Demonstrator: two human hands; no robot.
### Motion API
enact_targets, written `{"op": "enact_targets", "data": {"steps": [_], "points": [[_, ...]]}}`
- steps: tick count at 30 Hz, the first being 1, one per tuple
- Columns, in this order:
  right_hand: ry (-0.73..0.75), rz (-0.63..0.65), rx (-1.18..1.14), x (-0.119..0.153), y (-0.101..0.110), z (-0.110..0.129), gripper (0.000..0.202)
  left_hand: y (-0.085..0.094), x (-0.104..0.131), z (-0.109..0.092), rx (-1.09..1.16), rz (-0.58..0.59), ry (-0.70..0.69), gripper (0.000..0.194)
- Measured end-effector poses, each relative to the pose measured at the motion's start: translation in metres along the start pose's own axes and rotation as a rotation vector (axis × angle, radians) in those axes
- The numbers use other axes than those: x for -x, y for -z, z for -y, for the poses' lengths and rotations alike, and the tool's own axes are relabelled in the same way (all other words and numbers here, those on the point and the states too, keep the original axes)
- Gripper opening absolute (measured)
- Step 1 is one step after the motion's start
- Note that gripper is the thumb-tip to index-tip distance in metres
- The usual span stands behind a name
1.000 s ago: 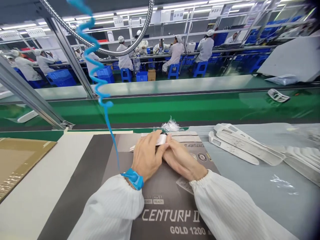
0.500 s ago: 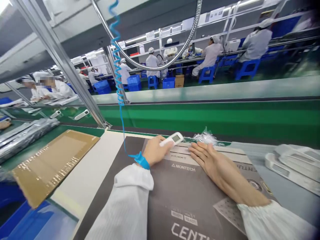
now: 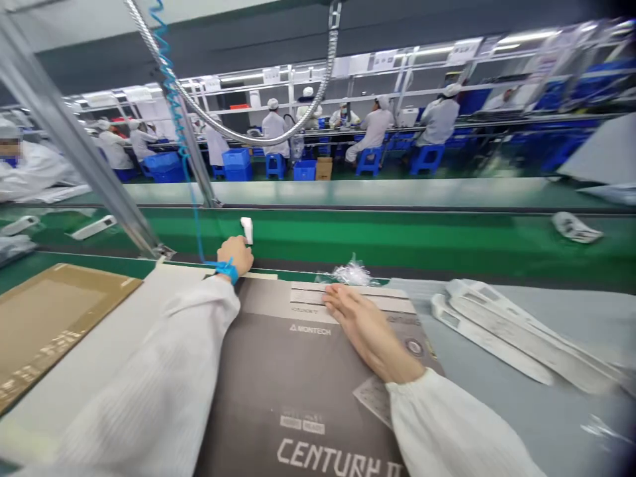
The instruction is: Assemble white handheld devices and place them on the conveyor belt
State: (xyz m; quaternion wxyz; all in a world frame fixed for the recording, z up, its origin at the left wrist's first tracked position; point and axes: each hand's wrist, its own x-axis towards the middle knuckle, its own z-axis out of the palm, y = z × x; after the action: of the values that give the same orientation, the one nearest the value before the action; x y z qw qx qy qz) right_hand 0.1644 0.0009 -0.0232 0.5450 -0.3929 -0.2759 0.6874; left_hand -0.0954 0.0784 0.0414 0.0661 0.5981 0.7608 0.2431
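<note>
My left hand (image 3: 236,256) reaches over the far edge of the bench to the green belt, fingers curled. At its fingertips is a white handheld device (image 3: 247,230), standing end-up in view; the grip itself is partly hidden behind my fingers. A blue wrist strap (image 3: 227,270) with a coiled cord is round that wrist. My right hand (image 3: 360,324) lies flat, fingers stretched out, on a dark grey printed box (image 3: 268,371) marked MONTECH and CENTURY II. Just beyond its fingertips sits a crumpled bunch of clear plastic (image 3: 352,272).
Several white plastic housings (image 3: 501,331) lie stacked on the grey mat at right. White devices (image 3: 94,227) rest on the green belt (image 3: 397,242). Brown cardboard (image 3: 54,318) lies at left. A metal post (image 3: 89,146) and a flexible metal hose (image 3: 258,140) stand ahead. Co-workers sit beyond.
My left hand has moved forward and left off the box to the belt, carrying the white device. My right hand stays flat on the box. The view has turned right.
</note>
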Motion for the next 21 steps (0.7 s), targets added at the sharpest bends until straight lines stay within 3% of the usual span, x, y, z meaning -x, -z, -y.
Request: {"op": "enact_targets", "data": {"steps": [3,6,8,13,21], "points": [[0.013,0.023,-0.026,0.0,-0.002,0.0,0.025,-0.012,0.023,-0.008,0.095,0.058,-0.009,0.026],[0.016,0.034,-0.04,-0.001,-0.004,-0.001,0.03,-0.031,0.054,-0.013,0.362,0.193,0.06,0.031],[0.025,0.03,-0.039,-0.001,-0.005,-0.002,0.032,-0.046,0.073,-0.014,0.361,0.157,0.03,0.032],[0.062,0.037,0.052,-0.001,-0.004,-0.003,0.031,-0.074,0.095,-0.014,0.071,-0.032,-0.301,0.034],[0.114,-0.058,0.201,-0.002,-0.003,0.002,0.023,-0.08,0.098,-0.013,-0.028,-0.069,-0.515,0.032]]}}
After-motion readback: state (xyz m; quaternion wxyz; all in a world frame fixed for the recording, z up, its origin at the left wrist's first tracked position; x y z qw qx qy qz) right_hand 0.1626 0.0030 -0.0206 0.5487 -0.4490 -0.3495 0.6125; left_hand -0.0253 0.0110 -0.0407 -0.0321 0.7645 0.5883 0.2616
